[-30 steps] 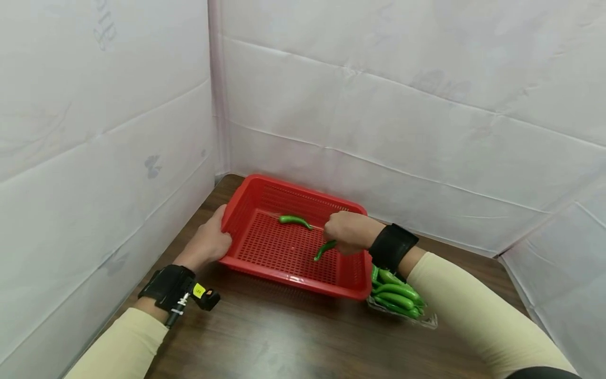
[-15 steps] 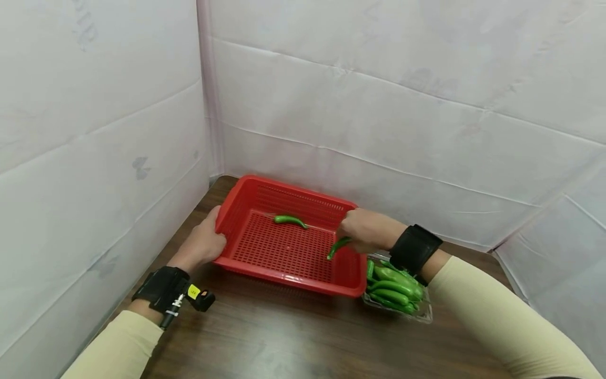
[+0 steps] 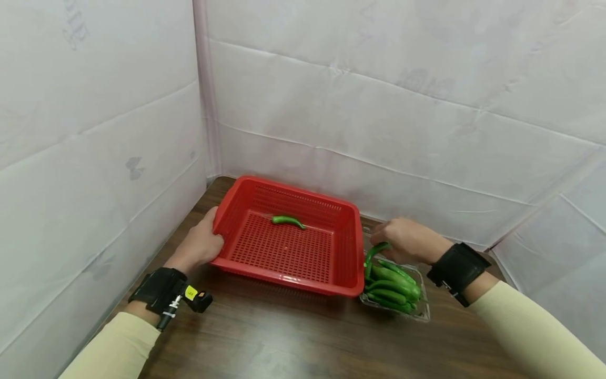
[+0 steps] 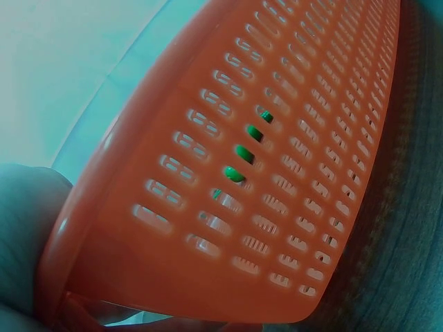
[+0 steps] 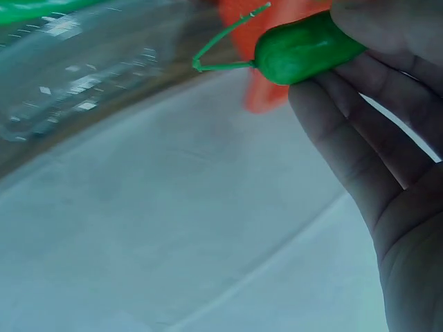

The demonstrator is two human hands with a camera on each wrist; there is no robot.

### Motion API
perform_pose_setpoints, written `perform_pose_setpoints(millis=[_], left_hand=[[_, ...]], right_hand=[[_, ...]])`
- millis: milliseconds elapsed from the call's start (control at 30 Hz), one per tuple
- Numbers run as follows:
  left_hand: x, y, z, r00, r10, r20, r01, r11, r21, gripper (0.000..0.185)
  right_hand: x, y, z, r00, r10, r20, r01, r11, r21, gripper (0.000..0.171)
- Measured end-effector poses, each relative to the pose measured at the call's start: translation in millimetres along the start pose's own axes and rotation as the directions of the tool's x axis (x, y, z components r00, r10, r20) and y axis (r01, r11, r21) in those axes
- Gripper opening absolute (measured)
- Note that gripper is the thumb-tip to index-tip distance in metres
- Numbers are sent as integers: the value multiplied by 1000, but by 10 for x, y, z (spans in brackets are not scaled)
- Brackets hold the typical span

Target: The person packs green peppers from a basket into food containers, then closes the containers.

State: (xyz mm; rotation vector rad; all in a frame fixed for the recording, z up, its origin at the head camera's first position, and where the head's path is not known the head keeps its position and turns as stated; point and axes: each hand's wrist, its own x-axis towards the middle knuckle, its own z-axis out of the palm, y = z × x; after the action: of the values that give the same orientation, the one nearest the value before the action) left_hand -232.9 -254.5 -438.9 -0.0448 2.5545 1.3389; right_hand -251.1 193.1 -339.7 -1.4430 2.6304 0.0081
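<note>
My left hand [image 3: 199,243] grips the left rim of a red plastic basket [image 3: 284,283]. Up close in the left wrist view, fingers wrap that rim beside the slotted wall [image 4: 201,290]. A single green chili pepper [image 3: 288,220] lies on the basket's perforated floor. Beyond the basket's right side, my right hand [image 3: 406,239] pinches another green chili pepper [image 3: 377,250] above a clear plastic tray [image 3: 426,309]. The right wrist view shows thumb and fingertips on this held pepper [image 5: 304,54], its bent stem sticking out. Several green chili peppers [image 3: 392,288] fill the tray below.
Brown wooden tabletop [image 3: 265,337] extends in front of the basket. White sheet walls rise behind [image 3: 379,105] and at the left [image 3: 94,184], close to the basket's far edge. The tray stands right against the basket's right end.
Holding its chili pepper, my right hand has moved right, from over the basket to above the clear tray. The left hand keeps its grip on the rim.
</note>
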Motion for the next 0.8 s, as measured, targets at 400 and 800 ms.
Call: perform_pose_setpoints(millis=[400, 800], left_hand=[[0, -4, 5, 1000, -5, -9, 6, 1000, 26, 78], [-3, 16, 2, 1000, -19, -3, 19, 1000, 21, 75]], right_hand=[[-189, 32, 677, 994, -97, -53, 94, 994, -59, 26], [-308, -14, 708, 969, 179, -172, -181, 983, 5, 16]])
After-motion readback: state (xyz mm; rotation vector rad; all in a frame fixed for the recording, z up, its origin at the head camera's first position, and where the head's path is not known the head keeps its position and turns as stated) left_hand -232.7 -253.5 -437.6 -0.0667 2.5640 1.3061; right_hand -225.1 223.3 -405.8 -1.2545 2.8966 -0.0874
